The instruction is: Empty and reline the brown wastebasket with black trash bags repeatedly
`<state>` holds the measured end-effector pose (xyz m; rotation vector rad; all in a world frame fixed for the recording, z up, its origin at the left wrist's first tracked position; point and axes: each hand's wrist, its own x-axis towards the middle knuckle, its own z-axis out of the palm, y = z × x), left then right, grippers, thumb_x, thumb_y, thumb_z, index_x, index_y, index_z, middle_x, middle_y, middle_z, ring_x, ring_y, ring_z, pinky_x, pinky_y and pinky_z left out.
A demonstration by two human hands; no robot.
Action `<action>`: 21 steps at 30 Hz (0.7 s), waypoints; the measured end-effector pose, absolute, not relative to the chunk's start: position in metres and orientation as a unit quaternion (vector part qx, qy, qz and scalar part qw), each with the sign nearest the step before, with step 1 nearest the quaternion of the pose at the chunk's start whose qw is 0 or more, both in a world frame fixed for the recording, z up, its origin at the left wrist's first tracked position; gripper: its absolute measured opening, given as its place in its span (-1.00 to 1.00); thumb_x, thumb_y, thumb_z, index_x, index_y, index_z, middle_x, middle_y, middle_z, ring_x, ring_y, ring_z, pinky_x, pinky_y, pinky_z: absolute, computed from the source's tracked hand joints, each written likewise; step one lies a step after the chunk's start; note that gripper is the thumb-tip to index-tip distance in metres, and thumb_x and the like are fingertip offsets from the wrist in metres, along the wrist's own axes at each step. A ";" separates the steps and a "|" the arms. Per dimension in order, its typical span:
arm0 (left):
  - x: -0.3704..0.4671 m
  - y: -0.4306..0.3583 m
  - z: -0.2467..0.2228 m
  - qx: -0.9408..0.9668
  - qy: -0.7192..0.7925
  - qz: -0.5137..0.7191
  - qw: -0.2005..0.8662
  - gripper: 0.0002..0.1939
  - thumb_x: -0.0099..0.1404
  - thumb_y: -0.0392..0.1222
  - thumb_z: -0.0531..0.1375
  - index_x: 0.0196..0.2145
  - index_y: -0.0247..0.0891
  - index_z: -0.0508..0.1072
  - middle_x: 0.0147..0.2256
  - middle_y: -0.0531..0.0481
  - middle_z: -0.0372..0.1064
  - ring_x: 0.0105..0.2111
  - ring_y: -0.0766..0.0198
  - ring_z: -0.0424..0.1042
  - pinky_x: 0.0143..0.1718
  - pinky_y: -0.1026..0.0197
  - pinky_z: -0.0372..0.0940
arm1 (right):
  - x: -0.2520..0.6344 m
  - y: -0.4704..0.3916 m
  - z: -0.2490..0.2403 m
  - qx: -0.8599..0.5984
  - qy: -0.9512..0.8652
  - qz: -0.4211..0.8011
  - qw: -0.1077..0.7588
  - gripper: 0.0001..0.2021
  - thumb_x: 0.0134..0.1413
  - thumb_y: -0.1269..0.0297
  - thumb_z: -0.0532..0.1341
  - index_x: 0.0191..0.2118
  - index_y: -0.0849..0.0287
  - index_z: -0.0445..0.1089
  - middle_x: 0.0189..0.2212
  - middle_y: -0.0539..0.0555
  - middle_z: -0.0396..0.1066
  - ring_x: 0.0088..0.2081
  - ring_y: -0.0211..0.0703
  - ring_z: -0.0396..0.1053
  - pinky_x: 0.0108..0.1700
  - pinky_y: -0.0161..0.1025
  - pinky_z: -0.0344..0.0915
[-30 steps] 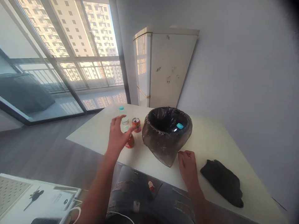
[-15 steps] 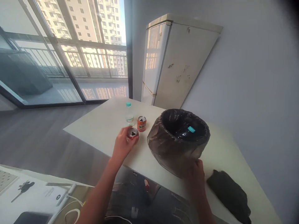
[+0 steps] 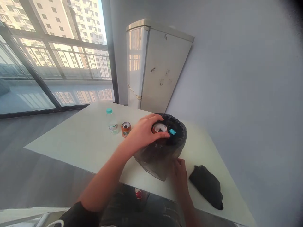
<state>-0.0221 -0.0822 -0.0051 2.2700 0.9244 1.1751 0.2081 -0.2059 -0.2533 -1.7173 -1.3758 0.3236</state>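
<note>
My left hand (image 3: 149, 130) is wrapped round a drink can (image 3: 160, 128), top side up, over the mouth of a bin lined with a black bag (image 3: 156, 157). Inside the bin, right beside the can, shows the turquoise cap (image 3: 172, 131) of a bottle. With its fingers curled, my right hand (image 3: 179, 167) grips the lower near side of the bag. An orange can (image 3: 126, 129) and a clear bottle with a turquoise cap (image 3: 112, 122) stand upright on the table, left of the bin.
The white table (image 3: 71, 138) extends under the bin. A folded black bag (image 3: 207, 187) lies on its right part. Behind stand a white fridge (image 3: 161, 69) and a wall, with glass balcony doors at the left.
My left hand has carried the can from beside the orange can rightward to over the bin's mouth. My right hand stays at the bag. The head view has shifted to the right.
</note>
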 end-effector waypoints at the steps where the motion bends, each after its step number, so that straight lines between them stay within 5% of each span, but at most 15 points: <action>1: -0.026 -0.079 -0.008 0.807 0.334 0.439 0.208 -0.73 0.26 0.01 0.43 -0.12 -0.09 0.59 0.00 -0.04 0.56 0.00 0.02 0.54 0.13 -0.09 0.42 | 0.209 -0.206 -0.253 -0.691 -0.556 0.135 0.442 -0.62 0.41 0.00 0.07 -0.15 0.16 0.53 -0.09 0.19 0.32 -0.09 0.01 0.41 0.01 -0.01 0.39; 5: -0.073 -0.050 -0.029 0.680 0.430 0.590 0.065 -0.79 0.33 -0.06 0.38 -0.10 -0.10 0.56 0.01 -0.09 0.51 0.09 0.00 0.47 0.23 -0.17 0.32 | 0.210 -0.208 -0.252 -0.691 -0.553 0.157 0.438 -0.64 0.37 -0.01 0.10 -0.16 0.16 0.51 -0.12 0.18 0.35 -0.13 0.02 0.41 -0.08 -0.05 0.40; 7: -0.107 -0.026 -0.048 0.622 0.504 0.599 -0.013 -0.57 0.23 -0.07 0.45 0.03 -0.11 0.51 0.12 -0.17 0.41 0.20 -0.11 0.35 0.30 -0.28 0.21 | 0.211 -0.208 -0.253 -0.693 -0.550 0.161 0.439 -0.64 0.34 -0.01 0.11 -0.17 0.16 0.51 -0.13 0.19 0.36 -0.15 0.03 0.42 -0.11 -0.05 0.40; 10: -0.146 0.013 -0.087 0.622 0.580 0.525 0.016 -0.20 0.09 -0.04 0.52 0.24 -0.10 0.37 0.25 -0.29 0.27 0.28 -0.25 0.27 0.29 -0.39 0.18 | 0.214 -0.207 -0.258 -0.695 -0.549 0.165 0.434 -0.67 0.31 0.01 0.14 -0.20 0.16 0.50 -0.14 0.19 0.37 -0.15 0.06 0.43 -0.12 -0.05 0.40; 14: -0.161 0.037 -0.121 0.629 0.628 0.452 0.074 -0.37 0.23 -0.11 0.40 0.22 -0.12 0.36 0.02 -0.22 0.45 0.00 -0.17 0.51 0.08 -0.31 0.38 | 0.219 -0.205 -0.267 -0.687 -0.557 0.166 0.436 -0.72 0.28 0.07 0.18 -0.16 0.15 0.50 -0.07 0.21 0.39 -0.09 0.07 0.44 -0.06 -0.05 0.42; 17: -0.150 0.023 -0.100 0.581 0.592 0.558 0.032 -0.45 0.29 -0.13 0.36 0.19 -0.09 0.33 -0.07 -0.11 0.49 -0.11 -0.02 0.56 0.02 -0.17 0.45 | 0.221 -0.204 -0.273 -0.685 -0.562 0.162 0.434 -0.74 0.28 0.11 0.17 -0.14 0.16 0.51 -0.02 0.23 0.38 -0.04 0.07 0.42 -0.01 -0.04 0.42; 21: -0.117 -0.021 -0.028 0.532 0.388 0.753 -0.007 -0.42 0.36 -0.08 0.35 0.23 -0.05 0.22 0.04 -0.04 0.42 0.02 0.12 0.55 0.09 -0.04 0.47 | 0.221 -0.202 -0.276 -0.687 -0.559 0.157 0.437 -0.72 0.28 0.12 0.18 -0.11 0.16 0.54 -0.04 0.22 0.40 -0.06 0.04 0.42 -0.02 -0.06 0.42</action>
